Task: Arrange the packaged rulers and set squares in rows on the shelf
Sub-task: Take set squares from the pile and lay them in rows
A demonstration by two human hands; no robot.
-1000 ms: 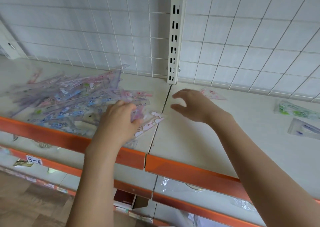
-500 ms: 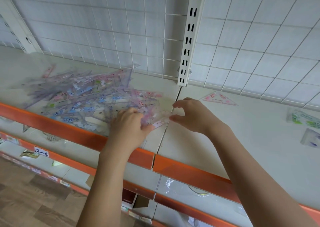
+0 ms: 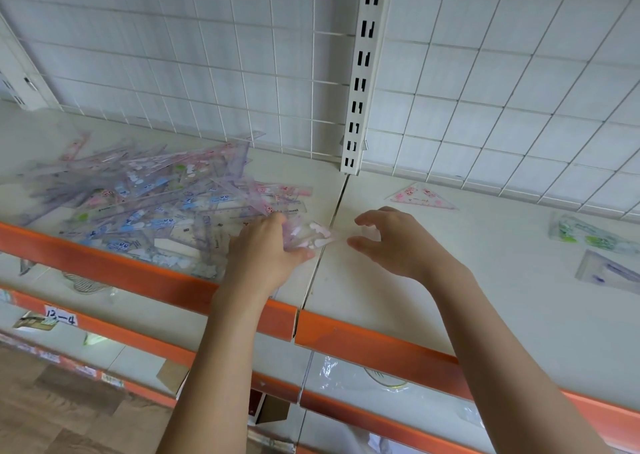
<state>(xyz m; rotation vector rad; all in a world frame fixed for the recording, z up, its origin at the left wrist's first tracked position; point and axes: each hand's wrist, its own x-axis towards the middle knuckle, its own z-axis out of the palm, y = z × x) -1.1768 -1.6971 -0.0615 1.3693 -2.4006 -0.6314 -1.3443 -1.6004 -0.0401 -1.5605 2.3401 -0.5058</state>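
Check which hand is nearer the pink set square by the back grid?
Right. The right hand is open just in front of the pink set square, slightly to its left. The left hand is farther left, across the shelf seam, gripping a packet.

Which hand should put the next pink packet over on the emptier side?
Probably the right hand: it is open, already over the emptier right shelf board, beside the pink clear-wrapped packet that the left hand holds.
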